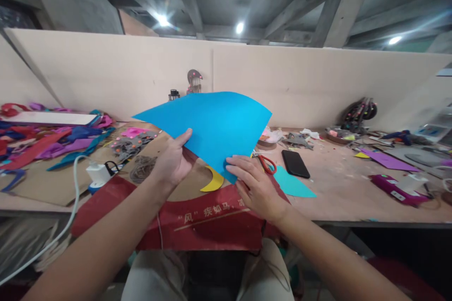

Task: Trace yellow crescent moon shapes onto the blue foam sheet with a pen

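Note:
A large blue sheet (212, 120) is held up above the workbench, its far edge curling upward. My left hand (173, 162) grips its lower left edge, thumb on top. My right hand (256, 183) pinches the sheet's lower corner with the fingers pressed together. Below the sheet lie a yellow crescent cut-out (214, 182) and a red banner (197, 218) with white characters that hangs over the bench's front edge. Red-handled scissors (266, 163) rest just right of my right hand.
A black phone (295, 163) and a teal scrap (293, 184) lie to the right. A white charger (98, 172) with its cable, grey cut-outs (132, 143) and colourful scraps (42, 138) fill the left. A purple sheet (388, 160) and a glue gun (400, 137) sit far right.

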`<state>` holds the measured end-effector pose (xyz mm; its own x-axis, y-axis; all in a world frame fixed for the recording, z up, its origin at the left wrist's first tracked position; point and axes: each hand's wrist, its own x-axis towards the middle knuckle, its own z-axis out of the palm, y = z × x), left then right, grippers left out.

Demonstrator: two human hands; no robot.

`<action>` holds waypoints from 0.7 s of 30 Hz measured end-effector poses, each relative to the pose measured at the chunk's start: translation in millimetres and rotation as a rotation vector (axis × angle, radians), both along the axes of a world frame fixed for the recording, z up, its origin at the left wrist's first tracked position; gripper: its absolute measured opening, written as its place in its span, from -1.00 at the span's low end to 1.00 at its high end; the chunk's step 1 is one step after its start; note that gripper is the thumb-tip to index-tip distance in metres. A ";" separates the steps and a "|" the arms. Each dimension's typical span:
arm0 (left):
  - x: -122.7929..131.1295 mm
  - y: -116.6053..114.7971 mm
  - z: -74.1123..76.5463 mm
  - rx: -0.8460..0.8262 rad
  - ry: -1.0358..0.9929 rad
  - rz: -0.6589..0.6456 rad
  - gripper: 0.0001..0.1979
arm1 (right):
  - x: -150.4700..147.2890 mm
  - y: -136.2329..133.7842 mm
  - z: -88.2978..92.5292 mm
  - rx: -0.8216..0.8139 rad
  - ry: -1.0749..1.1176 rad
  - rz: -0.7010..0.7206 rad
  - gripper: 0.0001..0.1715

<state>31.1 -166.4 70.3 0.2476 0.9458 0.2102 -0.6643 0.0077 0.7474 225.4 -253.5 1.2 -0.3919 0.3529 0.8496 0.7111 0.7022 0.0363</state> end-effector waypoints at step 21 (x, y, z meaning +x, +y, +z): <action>-34.7 105.3 -48.5 0.151 -0.065 0.077 -0.57 | 109.5 67.3 -57.9 -0.869 -0.231 -0.727 -0.56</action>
<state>-3.6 -61.0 21.8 0.1570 0.9177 0.3648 -0.7053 -0.1544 0.6919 334.9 -186.2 -56.7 0.0290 0.9892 0.1440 0.9969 -0.0180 -0.0767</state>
